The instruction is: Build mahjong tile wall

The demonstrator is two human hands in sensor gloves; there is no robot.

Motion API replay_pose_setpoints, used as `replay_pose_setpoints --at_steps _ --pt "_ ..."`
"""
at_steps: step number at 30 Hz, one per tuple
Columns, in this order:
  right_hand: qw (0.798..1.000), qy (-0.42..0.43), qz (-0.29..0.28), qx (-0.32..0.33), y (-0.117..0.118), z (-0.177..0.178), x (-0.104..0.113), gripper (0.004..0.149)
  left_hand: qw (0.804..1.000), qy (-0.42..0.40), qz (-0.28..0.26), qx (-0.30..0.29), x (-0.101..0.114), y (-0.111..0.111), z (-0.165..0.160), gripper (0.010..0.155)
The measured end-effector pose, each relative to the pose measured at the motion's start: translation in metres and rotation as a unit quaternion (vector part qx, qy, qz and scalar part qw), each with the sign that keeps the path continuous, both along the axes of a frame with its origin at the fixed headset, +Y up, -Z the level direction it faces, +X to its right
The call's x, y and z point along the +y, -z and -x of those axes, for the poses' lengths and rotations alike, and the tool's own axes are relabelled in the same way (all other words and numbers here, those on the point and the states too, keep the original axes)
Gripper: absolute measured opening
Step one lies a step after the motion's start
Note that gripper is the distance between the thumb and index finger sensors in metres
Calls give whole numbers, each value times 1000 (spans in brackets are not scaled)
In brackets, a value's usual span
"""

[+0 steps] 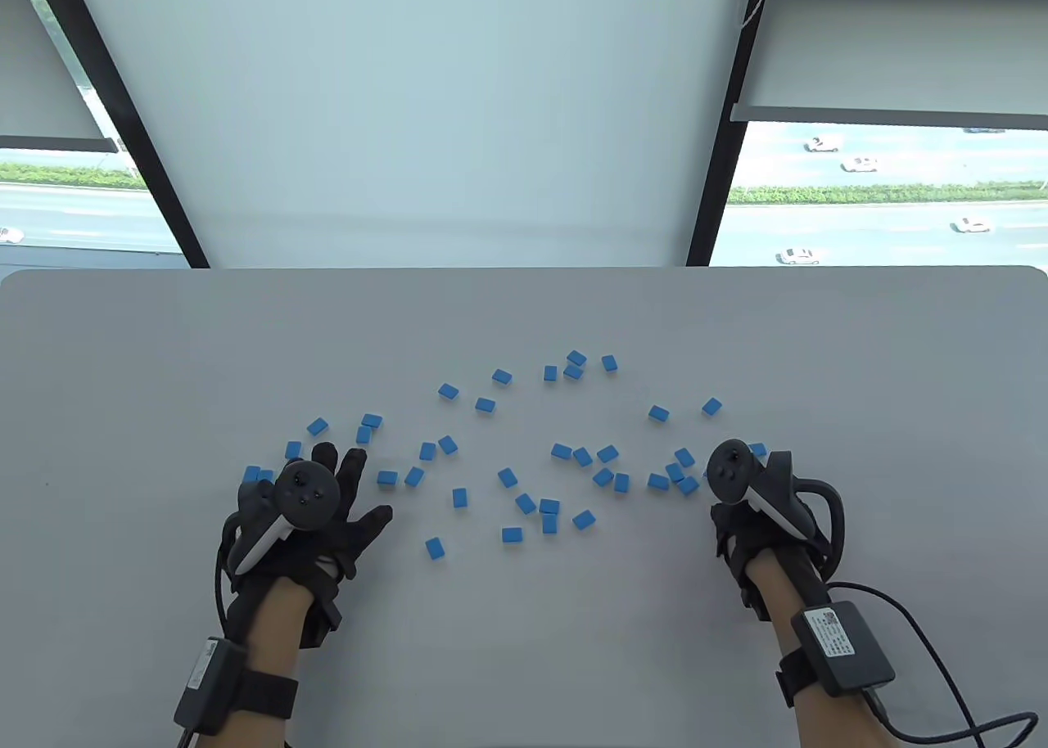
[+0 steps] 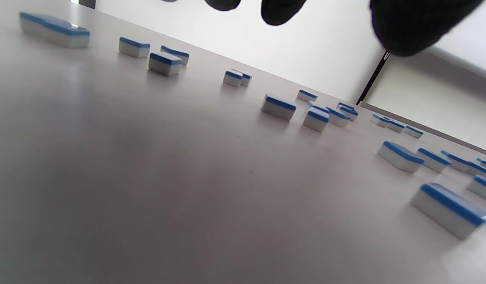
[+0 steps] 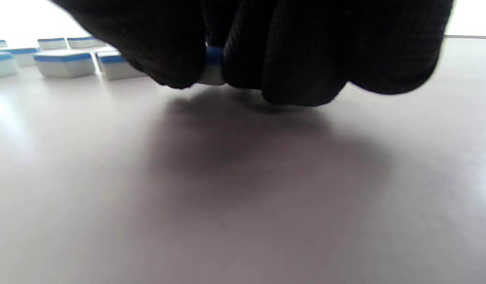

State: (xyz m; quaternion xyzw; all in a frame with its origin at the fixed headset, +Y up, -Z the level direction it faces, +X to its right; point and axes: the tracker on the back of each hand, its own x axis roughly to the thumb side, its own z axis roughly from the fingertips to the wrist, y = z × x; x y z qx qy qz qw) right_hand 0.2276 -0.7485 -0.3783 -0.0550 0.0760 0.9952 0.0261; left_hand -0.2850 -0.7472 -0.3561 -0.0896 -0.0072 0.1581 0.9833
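Note:
Several blue-backed, white-bodied mahjong tiles (image 1: 508,478) lie scattered face down across the middle of the grey table (image 1: 524,314). My left hand (image 1: 352,486) is spread open, low over the table at the left end of the scatter, with tiles (image 1: 387,478) just beyond its fingers. In the left wrist view its fingertips (image 2: 282,10) hang free and hold nothing, with tiles (image 2: 278,106) ahead. My right hand (image 1: 722,486) is at the right end, its fingers hidden under the tracker. In the right wrist view its fingers (image 3: 298,59) are curled around one tile (image 3: 214,69) resting on the table.
A cluster of tiles (image 1: 679,474) lies just left of my right hand and also shows in the right wrist view (image 3: 65,63). The table's far edge (image 1: 524,270) meets a window wall. A cable (image 1: 941,666) trails from my right wrist over the near right of the table.

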Motion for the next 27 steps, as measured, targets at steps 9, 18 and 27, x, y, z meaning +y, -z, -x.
replay_pose_setpoints --at_steps 9,18,27 --pt "991 47 -71 105 -28 40 35 58 1000 -3 0 5 1 0 2 84" --pt "975 23 10 220 -44 95 11 57 1000 1 -1 5 2 0 3 84" --pt "970 -25 25 239 -48 109 -3 57 1000 -2 -3 6 3 -1 3 85"
